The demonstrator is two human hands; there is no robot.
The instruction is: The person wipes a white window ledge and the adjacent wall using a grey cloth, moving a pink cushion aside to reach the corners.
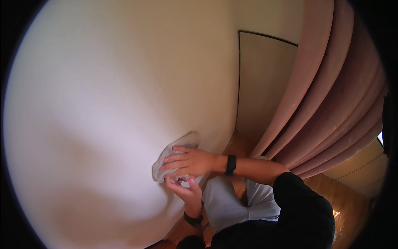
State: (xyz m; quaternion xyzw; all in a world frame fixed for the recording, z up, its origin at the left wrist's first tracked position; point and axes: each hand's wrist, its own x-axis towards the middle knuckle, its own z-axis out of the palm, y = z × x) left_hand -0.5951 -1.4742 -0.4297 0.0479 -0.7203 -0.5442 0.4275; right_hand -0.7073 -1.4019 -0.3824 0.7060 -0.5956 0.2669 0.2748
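Observation:
A crumpled, pale grey-white cloth (pixel 164 155) lies against the white wall (pixel 102 93). My right hand (pixel 192 162), with a black band on its wrist, presses the cloth to the wall, its fingers spread over it. Just below, my left hand (pixel 188 190) has bent fingers at the lower edge of the cloth, and its thumb stands apart from them. Part of its fingertips is hidden, so whether it pinches the cloth is unclear. A dark band (pixel 192 219) circles the left wrist.
Long pink curtains (pixel 323 102) hang to the right. Behind them, a panel (pixel 264 84) with a dark outline meets the wall. Brown flooring (pixel 348 202) shows at the lower right. My legs in grey shorts (pixel 227 199) are close to the wall.

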